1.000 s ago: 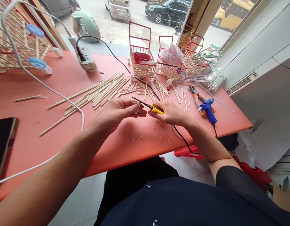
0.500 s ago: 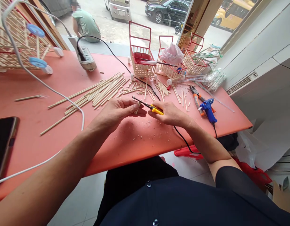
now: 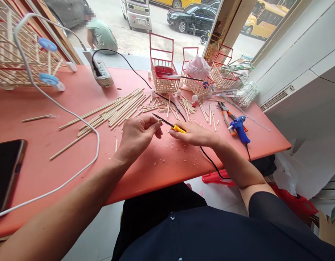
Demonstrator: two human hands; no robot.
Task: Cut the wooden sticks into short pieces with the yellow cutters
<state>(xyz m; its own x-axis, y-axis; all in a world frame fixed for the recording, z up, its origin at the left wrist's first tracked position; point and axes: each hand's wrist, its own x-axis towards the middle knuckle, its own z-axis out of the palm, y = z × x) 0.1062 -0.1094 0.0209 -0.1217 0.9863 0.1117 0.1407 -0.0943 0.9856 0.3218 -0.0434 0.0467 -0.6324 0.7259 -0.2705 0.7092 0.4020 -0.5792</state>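
Note:
My right hand (image 3: 196, 134) is wrapped round yellow-handled pliers (image 3: 179, 129). Their slim dark jaws point left, towards my left fingertips. My left hand (image 3: 140, 132) is closed in a pinch, and a tiny pale bit of wooden stick (image 3: 159, 121) shows at the thumb and forefinger; most of it is hidden by the fingers. A short cut stick (image 3: 116, 145) lies on the table beside my left wrist. Behind the hands are a bundle of long wooden sticks (image 3: 123, 108) and several shorter cut pieces (image 3: 187, 106).
Small stick-built carts (image 3: 164, 78) stand along the back of the pink table (image 3: 145, 177). A blue glue gun (image 3: 240, 129) and orange-grey pliers (image 3: 225, 114) lie at right. A white cable (image 3: 98, 145), phone (image 3: 6, 174) and power strip (image 3: 104, 74) are at left.
My left hand has drawn its fingers into a tighter pinch and turned upward; the stick that showed across its fingers is now mostly out of sight. The short stick by the wrist has come into view.

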